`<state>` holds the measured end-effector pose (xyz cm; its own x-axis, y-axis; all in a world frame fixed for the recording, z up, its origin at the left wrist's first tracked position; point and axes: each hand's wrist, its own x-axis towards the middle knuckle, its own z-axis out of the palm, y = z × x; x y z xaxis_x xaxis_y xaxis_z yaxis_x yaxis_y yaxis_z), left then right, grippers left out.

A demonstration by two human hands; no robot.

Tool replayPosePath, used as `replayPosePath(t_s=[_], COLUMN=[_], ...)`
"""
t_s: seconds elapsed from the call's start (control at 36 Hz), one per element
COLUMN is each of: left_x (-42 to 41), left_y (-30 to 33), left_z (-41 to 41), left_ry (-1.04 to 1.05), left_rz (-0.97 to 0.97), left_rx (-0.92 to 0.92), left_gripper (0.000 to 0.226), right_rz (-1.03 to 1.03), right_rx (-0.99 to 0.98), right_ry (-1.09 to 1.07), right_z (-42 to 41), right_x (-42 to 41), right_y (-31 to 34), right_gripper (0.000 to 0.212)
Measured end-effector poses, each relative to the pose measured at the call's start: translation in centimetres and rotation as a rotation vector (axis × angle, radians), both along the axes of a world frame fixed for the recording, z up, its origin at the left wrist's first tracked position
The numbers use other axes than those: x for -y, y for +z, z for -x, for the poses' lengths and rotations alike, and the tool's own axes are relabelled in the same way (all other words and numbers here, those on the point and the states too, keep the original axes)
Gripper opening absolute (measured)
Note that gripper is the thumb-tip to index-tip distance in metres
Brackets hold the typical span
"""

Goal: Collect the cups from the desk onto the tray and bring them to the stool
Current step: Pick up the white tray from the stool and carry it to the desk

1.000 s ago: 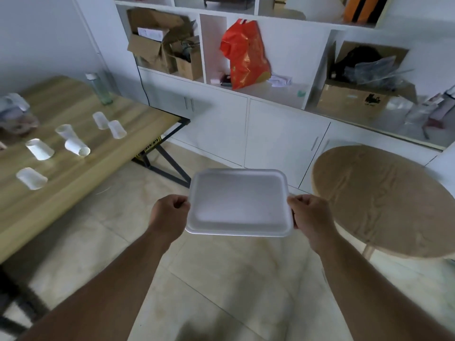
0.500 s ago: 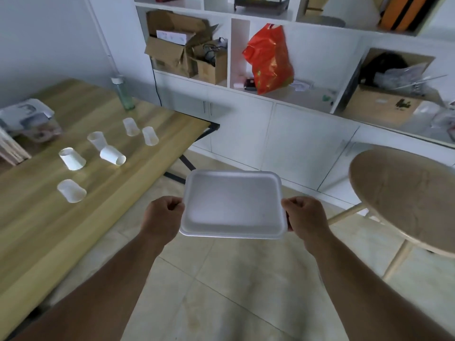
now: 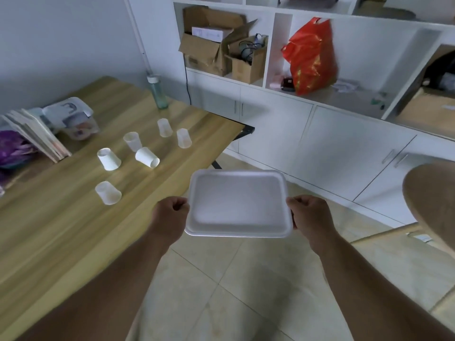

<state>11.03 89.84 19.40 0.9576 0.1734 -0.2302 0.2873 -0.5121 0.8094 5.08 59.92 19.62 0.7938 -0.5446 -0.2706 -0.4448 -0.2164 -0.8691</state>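
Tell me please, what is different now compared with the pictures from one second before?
The view has turned left, toward the desk: its six cups now sit nearer the middle of the picture, and the stool has slid to the right edge. Nothing was taken or let go. The left hand and right hand still grip the short sides of the empty white tray, and the cups lie as before.
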Motion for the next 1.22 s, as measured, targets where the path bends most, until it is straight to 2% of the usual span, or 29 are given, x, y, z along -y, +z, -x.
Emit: replayPosePath(t_s=[0.39,0.64,0.92,1.22], left_x=[-8.7,-17.8,-27.8,-32.1], left_y=[-2.4,-2.9,-3.2,-4.0], left_z=[-4.4,-10.1,-15.6,-19.5], left_ry=[0.042,-0.063,-0.059,0.023], left_rz=[0.077,0.097,0.081,0.149], left_rx=[-0.111,-0.145,-0.13,-0.122], left_gripper=[0.014,0.021,0.019,0.015], right_rz=[0.021,0.041,0.031,-0.005], right_rx=[-0.047,-0.078,-0.084,-0.11], right_ry=[0.073,0.032,0.026,0.076], right_z=[-6.0,-10.2,-14.9,-19.7], right_x=[-8.0,-17.7,-27.6,-32.0], right_y=[-0.2,-0.9,-1.2,-2.9], right_gripper=[0.02,0.022,0.023,0.022])
